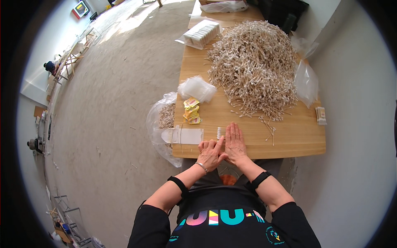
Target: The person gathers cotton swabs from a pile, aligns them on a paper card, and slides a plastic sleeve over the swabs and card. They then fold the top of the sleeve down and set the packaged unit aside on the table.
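Two bare hands are resting at the near edge of a wooden table [289, 140]. The right hand [235, 142] is lying flat, palm down, fingers stretched out and held together, pressing on a small row of cotton swabs [221, 132] whose white tips are sticking out just to the left of the fingers. The left hand [210, 153] is sitting beside it, touching it, loosely curled with the forefinger pointing up toward the swabs; it is gripping nothing that can be seen. A bracelet is showing on the left wrist and a dark band on each forearm.

A large heap of swabs [254, 66] is covering the far middle of the table, with loose ones straggling down toward the hands. Left of the hands a flat white sleeve [184, 135] is lying on the table edge. Above it a small stack of yellow packets [192, 110] is sitting, and above that a bundle of clear bags [197, 88]. A clear bag [163, 124] is hanging off the table's left side, holding more swabs. More clear bags [307, 82] are lying at the right of the heap, and a white box [202, 34] is standing at the far left corner.
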A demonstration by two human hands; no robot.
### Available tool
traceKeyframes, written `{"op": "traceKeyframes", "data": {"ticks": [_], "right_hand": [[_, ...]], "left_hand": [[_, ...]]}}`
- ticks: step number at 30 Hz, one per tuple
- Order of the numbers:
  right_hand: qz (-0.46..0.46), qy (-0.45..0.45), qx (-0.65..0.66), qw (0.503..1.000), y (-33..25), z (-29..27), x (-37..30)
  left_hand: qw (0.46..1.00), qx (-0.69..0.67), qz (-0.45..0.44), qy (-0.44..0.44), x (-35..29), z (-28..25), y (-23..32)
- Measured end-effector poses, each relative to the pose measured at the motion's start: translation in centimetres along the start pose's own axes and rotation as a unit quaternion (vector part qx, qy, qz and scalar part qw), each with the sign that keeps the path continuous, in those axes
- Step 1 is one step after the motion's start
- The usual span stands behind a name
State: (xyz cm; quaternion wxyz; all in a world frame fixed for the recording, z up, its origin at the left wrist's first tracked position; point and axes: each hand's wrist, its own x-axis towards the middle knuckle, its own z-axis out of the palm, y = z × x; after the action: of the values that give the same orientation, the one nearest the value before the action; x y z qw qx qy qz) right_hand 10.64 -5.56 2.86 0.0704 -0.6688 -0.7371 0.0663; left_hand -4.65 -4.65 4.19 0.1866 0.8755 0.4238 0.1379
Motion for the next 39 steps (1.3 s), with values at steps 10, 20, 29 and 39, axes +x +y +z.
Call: {"op": "traceKeyframes", "data": {"ticks": [10, 20, 29, 39], "right_hand": [[0.002, -0.014, 0.005, 1.0, 0.1, -0.1, 0.0], [-0.001, -0.015, -0.02, 1.0, 0.1, -0.2, 0.0], [0.006, -0.025, 0.017, 1.0, -0.2, -0.5, 0.1], [0.007, -0.018, 0.016, 1.0, -0.1, -0.1, 0.0]], "left_hand": [[1.0, 0.007, -0.011, -0.009, 0.3, -0.1, 0.3], [0.999, 0.024, -0.027, -0.026, 0.9, -0.4, 0.6], [0.999, 0.021, -0.039, -0.015, 1.7, -0.4, 0.6], [0.999, 0.002, -0.041, -0.032, 1.9, -0.9, 0.6]]}}
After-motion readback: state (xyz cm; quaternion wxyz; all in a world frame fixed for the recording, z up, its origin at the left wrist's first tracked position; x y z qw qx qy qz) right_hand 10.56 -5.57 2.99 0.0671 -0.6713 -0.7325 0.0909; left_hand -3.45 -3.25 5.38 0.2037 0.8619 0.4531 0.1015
